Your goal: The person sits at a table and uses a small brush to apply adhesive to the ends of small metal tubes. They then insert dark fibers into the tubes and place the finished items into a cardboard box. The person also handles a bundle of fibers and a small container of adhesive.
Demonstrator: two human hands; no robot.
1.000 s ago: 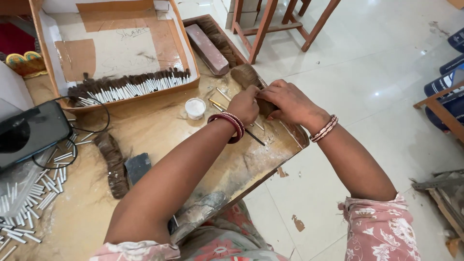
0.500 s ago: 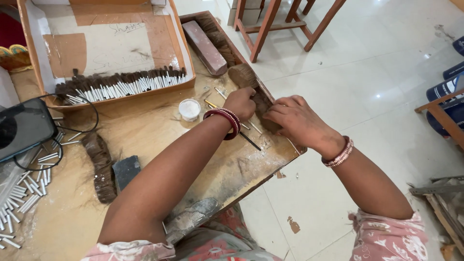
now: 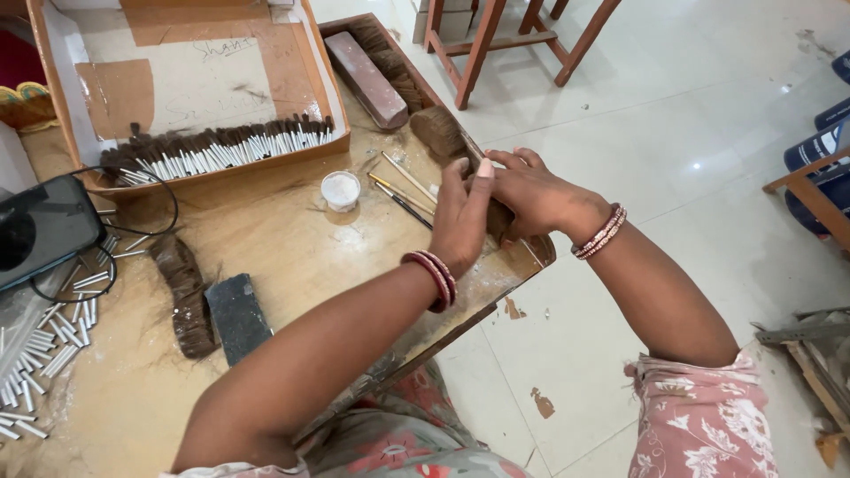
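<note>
My left hand (image 3: 465,217) stands on its edge at the right end of the wooden work board (image 3: 292,257), fingers together, pressed against a small bundle of brown hair (image 3: 501,227). My right hand (image 3: 534,190) cups the same bundle from the other side, fingers curled over it. Most of the bundle is hidden between the two hands. A loose tuft of brown hair (image 3: 438,133) lies just beyond the fingertips. A few thin sticks (image 3: 403,190) lie to the left of my left hand, and a small white cap (image 3: 340,189) sits beside them.
A cardboard box (image 3: 329,97) at the back holds a row of white-handled brushes (image 3: 221,150). A reddish block (image 3: 366,78), a dark flat stone (image 3: 237,317), a strip of hair (image 3: 181,292), a phone (image 3: 40,232) with cable and loose white tubes (image 3: 35,354) lie around. Wooden stool legs (image 3: 482,40) stand on the tiled floor.
My left hand has turned up onto its edge and both hands have closed together around the hair bundle. The view has shifted slightly to the left.
</note>
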